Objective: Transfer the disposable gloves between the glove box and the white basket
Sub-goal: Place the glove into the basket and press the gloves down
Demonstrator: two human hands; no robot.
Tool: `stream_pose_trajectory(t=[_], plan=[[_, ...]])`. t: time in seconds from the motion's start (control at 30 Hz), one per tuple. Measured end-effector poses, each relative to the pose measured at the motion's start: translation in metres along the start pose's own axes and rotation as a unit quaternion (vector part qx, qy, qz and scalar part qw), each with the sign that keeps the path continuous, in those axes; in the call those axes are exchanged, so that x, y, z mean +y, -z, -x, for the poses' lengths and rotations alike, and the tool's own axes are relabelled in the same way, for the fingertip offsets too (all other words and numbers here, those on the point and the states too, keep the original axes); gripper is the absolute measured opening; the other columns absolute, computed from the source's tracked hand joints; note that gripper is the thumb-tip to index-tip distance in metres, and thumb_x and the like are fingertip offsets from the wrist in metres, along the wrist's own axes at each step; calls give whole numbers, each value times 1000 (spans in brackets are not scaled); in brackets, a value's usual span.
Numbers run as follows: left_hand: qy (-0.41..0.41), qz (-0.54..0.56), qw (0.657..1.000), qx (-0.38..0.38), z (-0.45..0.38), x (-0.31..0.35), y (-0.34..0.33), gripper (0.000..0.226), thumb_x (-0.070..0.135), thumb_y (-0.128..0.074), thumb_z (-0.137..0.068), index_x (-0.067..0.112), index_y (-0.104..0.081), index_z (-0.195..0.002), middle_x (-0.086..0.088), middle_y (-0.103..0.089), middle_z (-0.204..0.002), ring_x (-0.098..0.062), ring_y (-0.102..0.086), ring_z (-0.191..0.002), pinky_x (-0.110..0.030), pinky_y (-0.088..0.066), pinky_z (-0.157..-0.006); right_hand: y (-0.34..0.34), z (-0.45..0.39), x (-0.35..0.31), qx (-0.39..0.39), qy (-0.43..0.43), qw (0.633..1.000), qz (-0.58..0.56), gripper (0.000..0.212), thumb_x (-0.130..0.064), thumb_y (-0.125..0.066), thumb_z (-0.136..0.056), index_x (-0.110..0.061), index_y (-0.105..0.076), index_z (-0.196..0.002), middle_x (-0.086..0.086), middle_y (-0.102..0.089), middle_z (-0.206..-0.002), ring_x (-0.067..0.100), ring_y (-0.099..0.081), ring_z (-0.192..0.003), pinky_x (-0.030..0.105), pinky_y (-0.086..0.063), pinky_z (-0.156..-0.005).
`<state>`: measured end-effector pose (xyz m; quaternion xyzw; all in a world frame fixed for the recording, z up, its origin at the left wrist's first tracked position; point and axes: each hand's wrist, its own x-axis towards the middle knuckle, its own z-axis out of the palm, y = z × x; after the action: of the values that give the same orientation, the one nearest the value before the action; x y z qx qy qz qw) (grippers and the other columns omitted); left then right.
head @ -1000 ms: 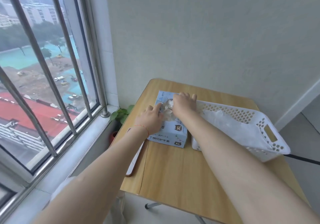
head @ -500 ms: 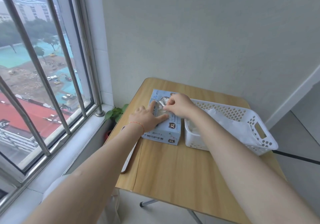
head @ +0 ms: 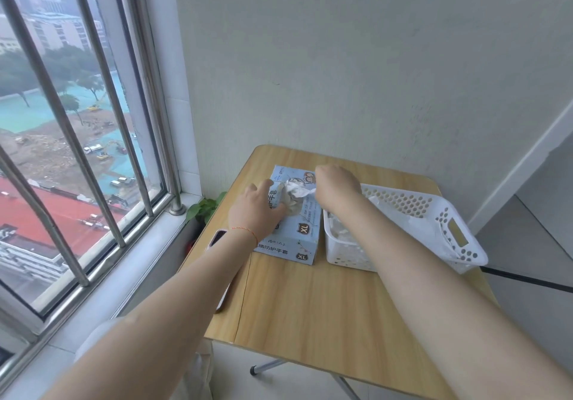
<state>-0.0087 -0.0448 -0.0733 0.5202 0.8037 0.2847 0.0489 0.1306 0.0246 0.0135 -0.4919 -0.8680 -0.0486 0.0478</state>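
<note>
We steady the glove box (head: 293, 223) with our left hand (head: 255, 213) flat on its top; our right hand (head: 336, 187) pinches a crumpled glove (head: 294, 193) at the box's opening; the white basket (head: 434, 229), just right, seems due next.
</note>
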Motion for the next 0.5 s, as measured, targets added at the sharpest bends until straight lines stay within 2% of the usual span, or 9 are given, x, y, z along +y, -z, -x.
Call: stream_pose_trajectory(t=[0.1,0.2,0.23,0.3,0.37,0.47,0.5], plan=[[7,10,1000,-6,3,2,1,56,59,-50,-91,28,-43,-137,-3,-50,-110,-22,-56,-81,-28,-41,-58,-16,-5,-13,24,24,997,-66,19,4,-51,-87,-6,-50,-103,8,-50,-98,23,-49,-81,32,-36,-65],[-9,-18,1000,-20,2,3,3,57,59,-47,-92,34,-37,-142,-4,-48,-112,-24,-56,-80,-29,-43,-60,-31,-16,-21,-6,17,997,-77,29,-23,-63,-89,-8,-51,-111,7,-48,-111,26,-52,-98,32,-38,-70],[-23,-27,999,-23,1,3,3,57,55,-45,-93,36,-34,-145,-5,-47,-118,-24,-56,-87,-30,-45,-63,-34,-20,-23,-13,8,998,-66,29,-25,-63,-90,-9,-53,-112,7,-49,-112,26,-53,-101,33,-39,-70],[-67,-24,997,-41,0,2,1,62,54,-44,-93,35,-27,-149,-7,-38,-143,-25,-49,-118,-36,-49,-83,-38,-24,-24,-12,-11,998,-58,18,-13,-58,-91,-10,-59,-109,5,-55,-112,25,-56,-97,33,-40,-68],[-90,-7,993,-80,1,0,-1,79,67,-45,-88,31,-19,-154,1,-22,-159,-22,-30,-141,-41,-40,-105,-38,-26,-22,0,-32,995,-93,15,-7,-55,-89,-11,-63,-100,5,-58,-108,24,-58,-92,31,-43,-67],[-68,-7,991,-111,2,-3,-1,110,86,-48,-73,27,-6,-156,9,-20,-161,-17,-22,-146,-44,-32,-113,-34,-26,-17,-2,-42,987,-153,5,-14,-62,-87,-9,-64,-87,6,-62,-104,25,-61,-87,34,-50,-67],[-60,-16,992,-114,1,-2,-2,116,89,-49,-69,27,-4,-156,9,-22,-161,-17,-23,-146,-44,-32,-112,-32,-26,-13,-16,-39,986,-164,10,-16,-66,-86,-7,-63,-83,9,-65,-101,27,-63,-86,36,-53,-70]])
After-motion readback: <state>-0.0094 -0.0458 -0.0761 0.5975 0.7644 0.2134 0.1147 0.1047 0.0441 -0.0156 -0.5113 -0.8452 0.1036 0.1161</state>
